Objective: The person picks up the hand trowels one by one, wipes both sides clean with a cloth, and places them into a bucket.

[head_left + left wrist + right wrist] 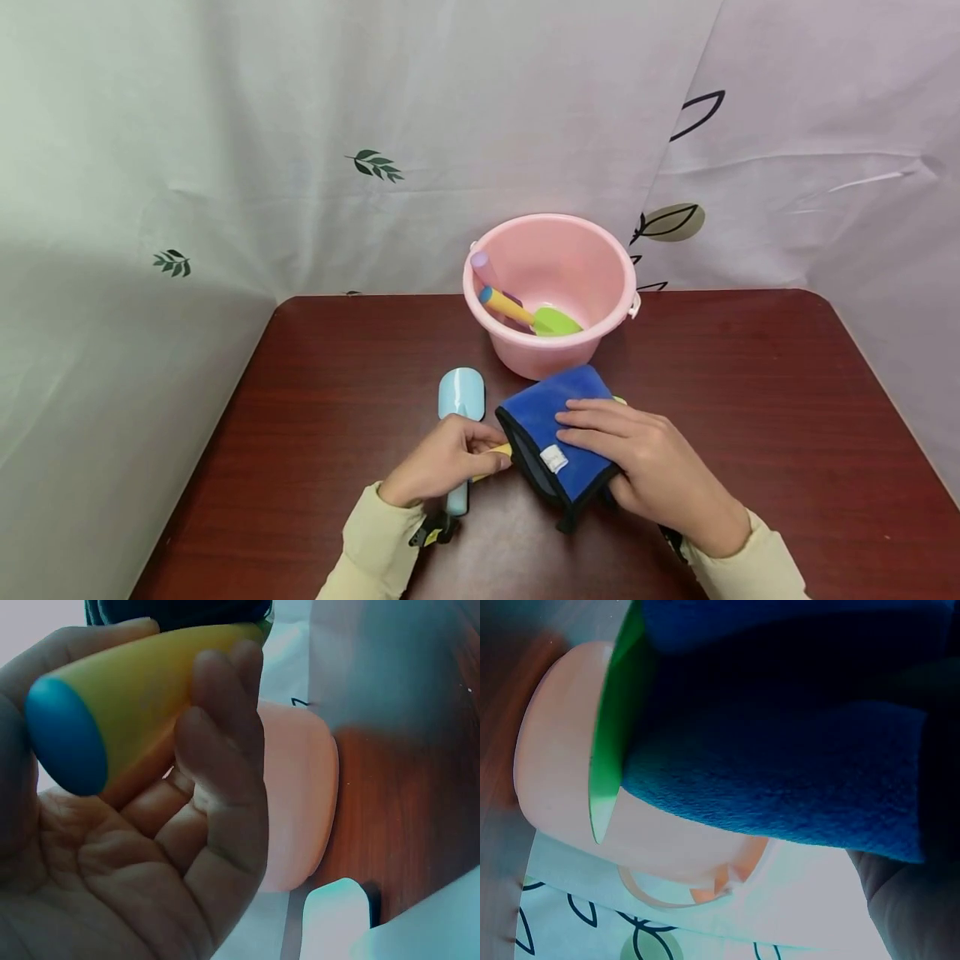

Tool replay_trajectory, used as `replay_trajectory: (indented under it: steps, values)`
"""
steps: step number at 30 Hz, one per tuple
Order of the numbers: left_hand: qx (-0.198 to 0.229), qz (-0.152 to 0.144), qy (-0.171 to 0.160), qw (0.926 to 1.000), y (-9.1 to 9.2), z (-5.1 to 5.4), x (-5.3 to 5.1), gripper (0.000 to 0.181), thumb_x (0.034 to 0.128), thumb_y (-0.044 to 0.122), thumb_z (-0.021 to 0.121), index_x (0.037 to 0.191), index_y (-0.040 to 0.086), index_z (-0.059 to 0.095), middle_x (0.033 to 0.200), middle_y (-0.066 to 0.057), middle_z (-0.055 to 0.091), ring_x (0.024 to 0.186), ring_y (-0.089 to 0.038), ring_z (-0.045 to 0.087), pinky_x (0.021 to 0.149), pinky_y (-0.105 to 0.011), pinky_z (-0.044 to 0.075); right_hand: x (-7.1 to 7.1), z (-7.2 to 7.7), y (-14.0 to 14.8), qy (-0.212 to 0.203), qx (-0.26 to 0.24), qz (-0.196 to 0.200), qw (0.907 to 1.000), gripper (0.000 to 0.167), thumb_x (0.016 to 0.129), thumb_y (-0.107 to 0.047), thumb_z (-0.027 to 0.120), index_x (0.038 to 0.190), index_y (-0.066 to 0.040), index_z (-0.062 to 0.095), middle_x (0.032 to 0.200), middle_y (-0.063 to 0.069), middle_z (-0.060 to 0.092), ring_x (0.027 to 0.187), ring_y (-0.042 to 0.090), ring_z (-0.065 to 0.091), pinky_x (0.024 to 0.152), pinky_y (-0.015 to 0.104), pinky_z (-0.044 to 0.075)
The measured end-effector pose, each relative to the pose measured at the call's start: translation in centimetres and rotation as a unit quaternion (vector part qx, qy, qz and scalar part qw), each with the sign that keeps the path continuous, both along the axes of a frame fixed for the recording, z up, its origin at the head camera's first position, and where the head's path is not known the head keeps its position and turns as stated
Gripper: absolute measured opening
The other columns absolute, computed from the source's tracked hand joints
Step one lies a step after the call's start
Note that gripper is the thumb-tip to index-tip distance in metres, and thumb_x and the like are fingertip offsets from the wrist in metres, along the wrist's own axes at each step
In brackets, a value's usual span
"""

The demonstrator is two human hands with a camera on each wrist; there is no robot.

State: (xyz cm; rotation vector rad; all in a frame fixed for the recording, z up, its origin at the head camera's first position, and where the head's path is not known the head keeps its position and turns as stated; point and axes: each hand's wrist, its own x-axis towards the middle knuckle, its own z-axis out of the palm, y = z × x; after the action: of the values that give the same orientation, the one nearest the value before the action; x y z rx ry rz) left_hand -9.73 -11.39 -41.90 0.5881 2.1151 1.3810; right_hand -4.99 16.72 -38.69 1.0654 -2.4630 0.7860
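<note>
My left hand (442, 458) pinches the yellow handle (492, 460) of a tool; its blue end cap (67, 735) shows in the left wrist view. A folded blue cloth (562, 417) with black edging and a white label lies over the tool's other part. My right hand (660, 458) holds the cloth, fingers spread on top and thumb beneath. From under the cloth a green blade (619, 727) sticks out in the right wrist view. What the cloth covers is hidden.
Behind the hands stands a pink bucket (540, 358) holding a yellow-handled green tool (557, 322) and a purple handle (483, 268). A light blue scoop (461, 393) lies on the brown table (337, 367), partly beneath my left hand. Patterned curtains hang behind.
</note>
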Motion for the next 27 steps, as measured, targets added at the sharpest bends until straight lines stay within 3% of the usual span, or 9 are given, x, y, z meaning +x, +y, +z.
replay_trajectory:
  steps: [7, 14, 20, 25, 27]
  values:
    - [0.005, 0.021, -0.013, 0.9997, -0.2, 0.5, -0.2, 0.015, 0.0886, 0.01, 0.068, 0.099, 0.004, 0.077, 0.07, 0.0, 0.064, 0.062, -0.007, 0.056, 0.057, -0.02, 0.045, -0.2, -0.4, -0.2, -0.027, 0.058, 0.011, 0.9979, 0.061, 0.063, 0.012, 0.058, 0.114, -0.014, 0.077, 0.127, -0.001, 0.068, 0.122, 0.02, 0.06, 0.094, 0.048, 0.053]
    - [0.011, 0.036, -0.015, 0.9992, -0.6, 1.1, -0.3, 0.018, 0.09, 0.011, 0.07, 0.104, 0.001, 0.077, 0.085, -0.015, 0.073, 0.076, -0.023, 0.068, 0.065, -0.022, 0.052, -0.3, -0.6, -0.5, -0.067, 0.111, 0.008, 0.9915, 0.057, 0.067, 0.012, 0.06, 0.117, -0.012, 0.076, 0.129, 0.0, 0.067, 0.125, 0.021, 0.058, 0.1, 0.048, 0.05]
    - [0.015, 0.04, -0.03, 0.9986, -0.6, 1.2, -0.3, 0.024, 0.0943, 0.015, 0.069, 0.112, 0.0, 0.075, 0.096, -0.016, 0.075, 0.083, -0.02, 0.071, 0.073, -0.028, 0.056, -0.4, -0.6, -0.3, -0.094, 0.118, -0.005, 0.9886, 0.057, 0.069, 0.015, 0.057, 0.115, -0.012, 0.077, 0.128, 0.001, 0.068, 0.125, 0.021, 0.059, 0.1, 0.048, 0.049]
    - [0.027, 0.038, -0.042, 0.998, -0.7, 1.3, -0.3, 0.024, 0.0955, 0.016, 0.069, 0.113, 0.001, 0.075, 0.1, -0.015, 0.075, 0.092, -0.034, 0.071, 0.08, -0.042, 0.058, -0.5, -0.5, 0.0, -0.1, 0.115, -0.011, 0.9882, 0.058, 0.068, 0.017, 0.052, 0.112, -0.011, 0.078, 0.126, 0.002, 0.069, 0.123, 0.022, 0.061, 0.099, 0.048, 0.05]
    - [0.026, 0.038, -0.044, 0.998, -0.8, 1.4, -0.3, 0.024, 0.0954, 0.017, 0.07, 0.112, 0.001, 0.075, 0.099, -0.013, 0.075, 0.093, -0.036, 0.07, 0.081, -0.042, 0.058, -0.6, -0.5, 0.0, -0.1, 0.115, -0.013, 0.9882, 0.058, 0.068, 0.017, 0.05, 0.111, -0.01, 0.078, 0.126, 0.002, 0.069, 0.122, 0.022, 0.061, 0.098, 0.049, 0.05]
